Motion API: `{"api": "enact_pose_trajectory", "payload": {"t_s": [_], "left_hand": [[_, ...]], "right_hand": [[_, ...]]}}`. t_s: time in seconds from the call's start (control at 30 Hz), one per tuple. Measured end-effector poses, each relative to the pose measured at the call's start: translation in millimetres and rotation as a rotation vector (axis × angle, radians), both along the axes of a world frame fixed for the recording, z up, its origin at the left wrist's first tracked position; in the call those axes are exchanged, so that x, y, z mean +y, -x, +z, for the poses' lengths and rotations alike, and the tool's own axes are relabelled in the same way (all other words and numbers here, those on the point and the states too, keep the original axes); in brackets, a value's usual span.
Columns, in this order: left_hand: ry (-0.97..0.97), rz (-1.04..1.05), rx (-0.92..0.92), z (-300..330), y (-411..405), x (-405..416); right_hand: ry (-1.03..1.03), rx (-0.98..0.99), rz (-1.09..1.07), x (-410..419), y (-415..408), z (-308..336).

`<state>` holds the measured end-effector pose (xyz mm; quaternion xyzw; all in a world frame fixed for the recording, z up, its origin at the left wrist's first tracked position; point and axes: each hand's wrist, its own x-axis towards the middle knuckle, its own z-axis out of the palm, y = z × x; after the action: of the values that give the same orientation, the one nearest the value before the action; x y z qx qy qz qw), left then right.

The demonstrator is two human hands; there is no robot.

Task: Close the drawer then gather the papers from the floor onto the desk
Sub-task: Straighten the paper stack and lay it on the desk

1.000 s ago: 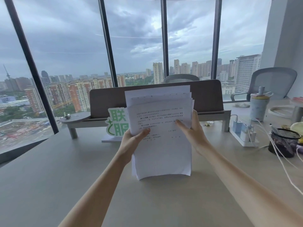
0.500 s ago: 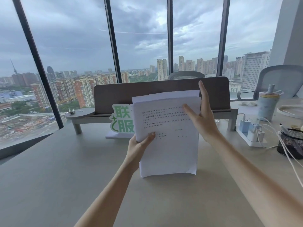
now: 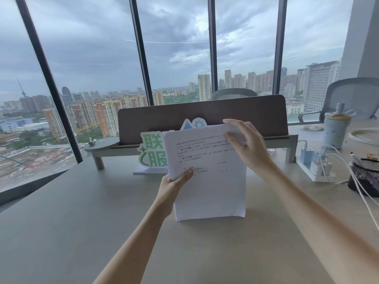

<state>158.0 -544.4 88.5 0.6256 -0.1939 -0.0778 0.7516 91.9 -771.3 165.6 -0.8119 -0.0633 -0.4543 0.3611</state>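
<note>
On the pale surface, near its middle, a stack of papers stands on its bottom edge, that edge touching the top and the sheets leaning slightly back toward the far side. Wide bare room lies to the left and toward the viewer, running out to the window frame and the near edge. Directly behind the papers a green-and-white sign stands just beside their left edge, and beyond it a low riser shelf with a dark back panel spans the far side. To the right the room narrows: a white power strip with chargers, trailing white cables, a black mesh holder and a pale lidded cup sit there, apart from the papers. The left hand has its grip closed on the stack's left edge about midway up, thumb flat across the printed front sheet and fingers hidden behind. The right hand curls over the top right corner, fingers bent down onto the upper edge and thumb on the front, a loose half-closed grip that touches the sheets.
</note>
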Motion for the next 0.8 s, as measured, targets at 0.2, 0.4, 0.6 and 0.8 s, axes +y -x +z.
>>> {"api": "enact_pose_trajectory", "payload": {"t_s": [0.2, 0.4, 0.6, 0.8], "left_hand": [[-0.034, -0.012, -0.020, -14, -7, 2], [-0.078, 0.003, -0.027, -20, -13, -3], [-0.121, 0.283, -0.091, -14, -17, -17], [0.032, 0.410, -0.141, -5, -20, -24]], "right_hand": [[-0.254, 0.058, 0.180, 1, 4, 9], [-0.623, 0.335, 0.299, -7, -2, -44], [-0.577, 0.310, 0.222, 8, -8, -74], [-0.384, 0.167, 0.085, 34, -12, -71]]}}
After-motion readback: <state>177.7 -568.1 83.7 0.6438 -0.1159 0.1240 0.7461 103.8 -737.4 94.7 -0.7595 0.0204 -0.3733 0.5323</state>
